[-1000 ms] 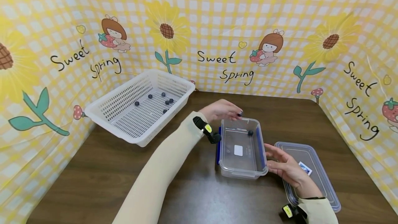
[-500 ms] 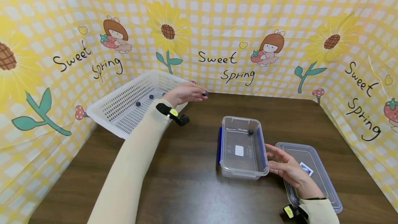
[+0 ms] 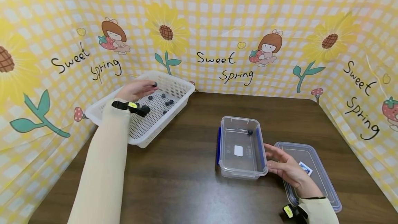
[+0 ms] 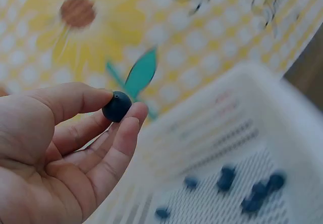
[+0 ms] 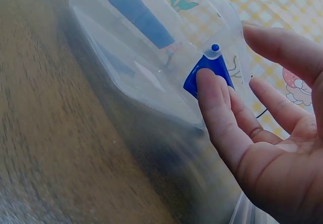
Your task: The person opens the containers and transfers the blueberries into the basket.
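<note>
Pinching a dark berry (image 4: 116, 106) between thumb & fingertips, left hand (image 3: 134, 90) hovers over white basket (image 3: 102, 108). Right hand (image 3: 284, 168), fingers straight, steadies clear box (image 3: 242, 173) on counter (image 3: 186, 182). Best practice: light grip, release low among the other berries (image 3: 167, 102).

1. This looks like a small play or craft corner made for filming, not a real room.
2. A yellow checked cloth (image 3: 217, 16) with sunflowers, little girls and the words "Sweet Spring" stands around three sides.
3. A dark wooden desk (image 3: 186, 175) fills the middle.
</note>
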{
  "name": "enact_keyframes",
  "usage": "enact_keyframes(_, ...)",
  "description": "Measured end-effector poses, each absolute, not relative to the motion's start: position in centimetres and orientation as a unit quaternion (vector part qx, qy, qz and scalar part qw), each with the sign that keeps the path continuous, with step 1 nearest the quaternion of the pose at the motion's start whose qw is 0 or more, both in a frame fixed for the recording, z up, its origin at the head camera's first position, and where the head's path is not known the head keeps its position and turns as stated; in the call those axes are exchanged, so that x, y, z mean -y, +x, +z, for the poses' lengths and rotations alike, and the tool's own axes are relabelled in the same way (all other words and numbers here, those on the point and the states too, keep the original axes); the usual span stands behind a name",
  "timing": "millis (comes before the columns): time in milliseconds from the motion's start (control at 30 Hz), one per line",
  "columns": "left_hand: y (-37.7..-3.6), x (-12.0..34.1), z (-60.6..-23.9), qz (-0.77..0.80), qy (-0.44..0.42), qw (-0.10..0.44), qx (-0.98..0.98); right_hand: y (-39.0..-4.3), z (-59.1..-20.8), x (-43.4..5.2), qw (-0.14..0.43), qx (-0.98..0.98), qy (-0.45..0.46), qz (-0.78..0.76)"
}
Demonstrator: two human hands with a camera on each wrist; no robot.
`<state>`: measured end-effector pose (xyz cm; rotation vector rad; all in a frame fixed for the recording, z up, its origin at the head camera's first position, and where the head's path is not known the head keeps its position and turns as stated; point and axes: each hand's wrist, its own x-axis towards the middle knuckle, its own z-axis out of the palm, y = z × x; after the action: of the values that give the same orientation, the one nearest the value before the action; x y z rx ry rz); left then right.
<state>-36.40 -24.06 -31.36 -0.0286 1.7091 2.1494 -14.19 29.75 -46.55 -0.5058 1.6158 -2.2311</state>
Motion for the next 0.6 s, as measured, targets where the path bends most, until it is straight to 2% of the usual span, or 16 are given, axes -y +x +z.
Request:
enact_keyframes(233,-36.4,28.3,-33.1,0.794,-0.138,0.19,-0.561,-14.2,-46.4,-29.9,0.167,-0.576,-0.173,-0.781)
enact_keyframes(467,-35.7,29.7,-35.3,0.771,-0.231,0.113,-0.583,-14.2,-46.5,-29.8,0.165,-0.578,-0.174,-0.781)
enact_keyframes(600,-35.6,30.0,-36.4,0.779,-0.275,0.092,-0.555,-14.1,-46.5,-29.7,0.164,-0.578,-0.171,-0.781)
